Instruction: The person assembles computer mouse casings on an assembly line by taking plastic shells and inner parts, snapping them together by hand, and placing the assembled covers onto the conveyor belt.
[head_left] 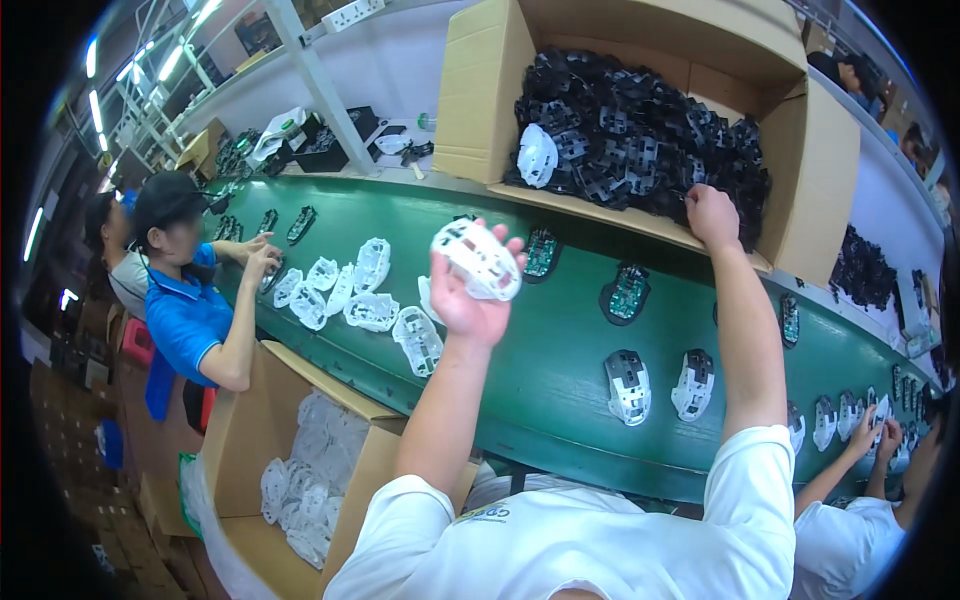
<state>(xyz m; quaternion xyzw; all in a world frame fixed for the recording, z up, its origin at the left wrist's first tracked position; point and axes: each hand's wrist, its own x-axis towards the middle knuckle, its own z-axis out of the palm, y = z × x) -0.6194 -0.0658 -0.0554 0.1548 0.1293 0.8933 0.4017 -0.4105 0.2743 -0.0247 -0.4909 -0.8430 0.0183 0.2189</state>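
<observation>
Raised over the green work surface, my left hand [474, 308] holds a white computer mouse shell [478, 260] on its palm, with the fingers curled round the far side. My right hand [714, 216] reaches over the front edge of a large carton [478, 95]. Its fingers are bent together at the pile of black plastic mouse parts [630, 130]; what they pinch is too small to make out. Another white shell [537, 156] lies on that pile. Nearer me, two mouse bodies with black and white parts joined [628, 388] rest on the green surface [540, 380].
Several white shells [372, 312] lie left of my left hand. Mouse bases with green circuit boards [626, 293] sit along the far side. A lower carton [290, 560] holds more white shells. Co-workers sit at left [185, 300] and right [860, 540].
</observation>
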